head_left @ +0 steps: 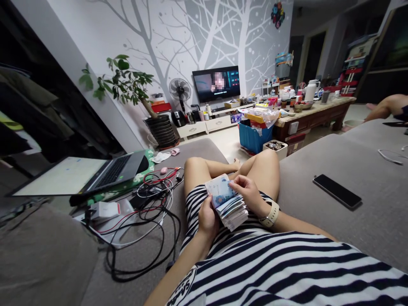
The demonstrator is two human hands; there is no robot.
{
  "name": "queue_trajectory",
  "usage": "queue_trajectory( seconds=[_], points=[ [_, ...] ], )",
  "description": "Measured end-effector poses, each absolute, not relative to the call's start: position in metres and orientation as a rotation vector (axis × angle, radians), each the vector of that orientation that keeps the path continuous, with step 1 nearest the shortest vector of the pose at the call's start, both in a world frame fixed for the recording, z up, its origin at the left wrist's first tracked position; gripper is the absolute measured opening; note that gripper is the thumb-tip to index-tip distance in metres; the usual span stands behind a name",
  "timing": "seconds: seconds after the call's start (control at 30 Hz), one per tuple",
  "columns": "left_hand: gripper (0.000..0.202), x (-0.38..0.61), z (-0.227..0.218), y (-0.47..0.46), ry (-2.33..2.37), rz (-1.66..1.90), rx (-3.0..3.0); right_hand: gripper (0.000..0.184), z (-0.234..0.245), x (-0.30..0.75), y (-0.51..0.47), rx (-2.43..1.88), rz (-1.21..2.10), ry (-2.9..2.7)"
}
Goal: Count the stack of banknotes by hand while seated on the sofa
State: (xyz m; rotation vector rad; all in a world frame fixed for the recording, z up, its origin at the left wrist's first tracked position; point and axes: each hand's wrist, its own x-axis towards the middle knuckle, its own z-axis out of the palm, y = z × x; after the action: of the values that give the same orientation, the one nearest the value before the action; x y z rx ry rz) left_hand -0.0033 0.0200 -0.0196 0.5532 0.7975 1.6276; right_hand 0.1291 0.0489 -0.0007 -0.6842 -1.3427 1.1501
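I sit cross-legged on a grey sofa in a striped dress. My left hand (208, 216) grips a thick stack of banknotes (230, 208) from below, over my lap. My right hand (247, 192), with a pale watch on its wrist, pinches the top notes at the stack's upper edge and bends one up. Both hands are closed on the stack.
A black phone (337, 191) lies on the sofa (366, 170) to my right. An open laptop (83, 174) and a tangle of cables (149, 204) sit on my left. Ahead are a potted plant (134, 89), a television (216, 83), a blue bin (253, 137) and a cluttered table (314, 111). Another person's leg (385, 106) shows at far right.
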Motion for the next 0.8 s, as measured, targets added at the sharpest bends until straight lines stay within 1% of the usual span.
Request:
queue_trajectory(
  seconds=[0.17,0.3,0.43,0.8],
  points=[
    [0.026,-0.0042,-0.0128,0.0162,0.847,1.588,0.588,0.034,0.0022,0.1289,0.0454,-0.632,1.152,-1.382],
    [0.022,-0.0039,-0.0149,0.0166,0.891,1.613,0.61,0.027,0.0039,0.1305,0.0441,-0.602,1.189,-1.357],
    [0.025,-0.0038,-0.0164,0.0174,0.87,1.616,0.613,0.023,0.0037,0.1309,0.0443,-0.6,1.211,-1.355],
    [0.024,-0.0038,-0.0198,0.0215,0.808,1.618,0.619,0.029,0.0049,0.1306,0.0463,-0.62,1.165,-1.326]
  ],
)
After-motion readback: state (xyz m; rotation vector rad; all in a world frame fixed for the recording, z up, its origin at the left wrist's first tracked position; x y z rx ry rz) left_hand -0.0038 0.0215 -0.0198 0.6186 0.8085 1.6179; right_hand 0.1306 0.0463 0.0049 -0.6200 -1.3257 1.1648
